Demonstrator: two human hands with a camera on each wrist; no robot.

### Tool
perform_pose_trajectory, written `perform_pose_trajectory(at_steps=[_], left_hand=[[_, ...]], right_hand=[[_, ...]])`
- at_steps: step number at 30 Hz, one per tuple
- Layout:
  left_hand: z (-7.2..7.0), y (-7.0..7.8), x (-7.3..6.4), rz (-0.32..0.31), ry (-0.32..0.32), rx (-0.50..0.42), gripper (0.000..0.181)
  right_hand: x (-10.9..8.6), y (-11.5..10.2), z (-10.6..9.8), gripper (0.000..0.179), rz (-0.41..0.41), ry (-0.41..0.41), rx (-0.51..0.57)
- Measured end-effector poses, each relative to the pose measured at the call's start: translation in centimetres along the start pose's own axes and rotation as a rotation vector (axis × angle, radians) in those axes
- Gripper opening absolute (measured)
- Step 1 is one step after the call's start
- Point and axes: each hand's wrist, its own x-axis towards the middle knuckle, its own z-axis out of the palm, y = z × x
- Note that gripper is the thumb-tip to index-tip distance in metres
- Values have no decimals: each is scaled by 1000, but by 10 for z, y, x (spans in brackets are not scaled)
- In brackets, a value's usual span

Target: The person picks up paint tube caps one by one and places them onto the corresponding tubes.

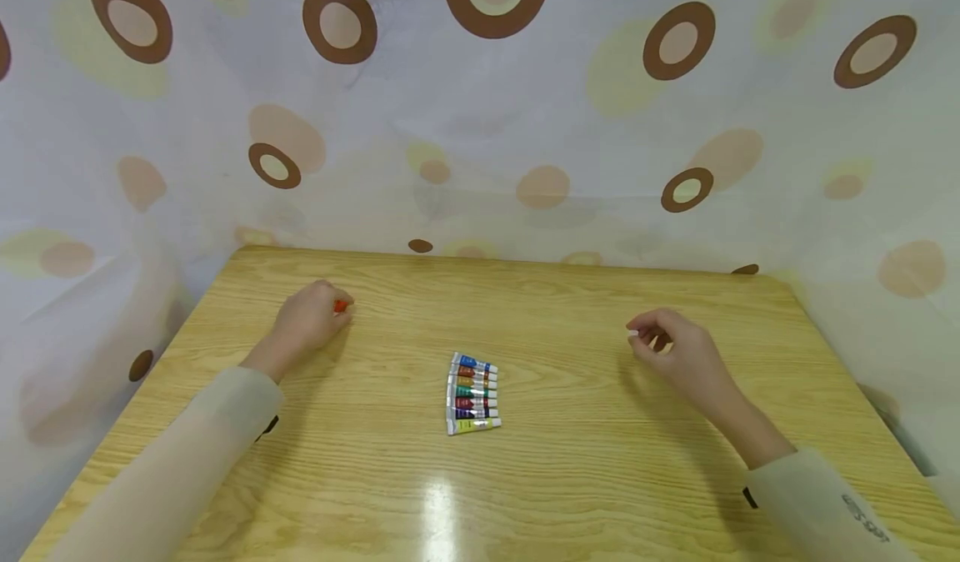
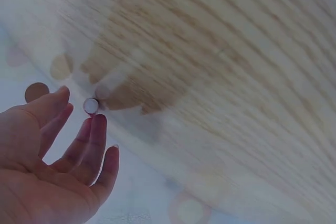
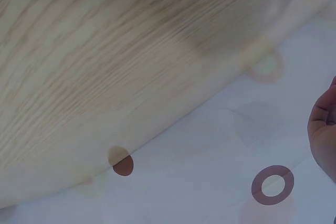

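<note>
My left hand (image 1: pixel 309 318), at the far left of the table, holds a small red paint tube (image 1: pixel 341 305) at its fingertips. In the left wrist view the white round end of the tube (image 2: pixel 91 106) faces the camera, beside the fingertips of the left hand (image 2: pixel 58 156). Over the right side of the table, my right hand (image 1: pixel 686 358) pinches a small white piece (image 1: pixel 633 333) between thumb and forefinger; I cannot tell what it is. Only the edge of the right hand (image 3: pixel 323 129) enters the right wrist view, the white piece out of sight there.
A row of several paint tubes (image 1: pixel 472 393) in blue, brown, green, purple, yellow and other colours lies mid-table, white caps pointing right. The wooden table (image 1: pixel 570 479) meets a patterned sheet (image 1: pixel 480 128) at the back and sides.
</note>
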Motion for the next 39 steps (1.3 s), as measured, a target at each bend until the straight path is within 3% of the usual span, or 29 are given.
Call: perform_pose_trajectory(at_steps=[5,12,16,24,30,39], left_hand=[[1,-1,-1,25,-23,-57,30],[1,-1,-2,89,-101,-103,12],[2,-1,-2,109,-123,-121,22],[8,0,1,106,-88,-98,15],[13,4,1,143,-38,-5,18],[8,30,-4,214,25,-9,21]], right_hand=[[-3,-5,0,13,-37,10,6],[-4,-5,1,17,-85,25,-27],[-4,-5,1,16,-84,21,-38],[-3,-7,1,16,-100,31,-50],[-2,-11,1,18,-117,47,-37],[0,-15,3,19,-136,51,-18]])
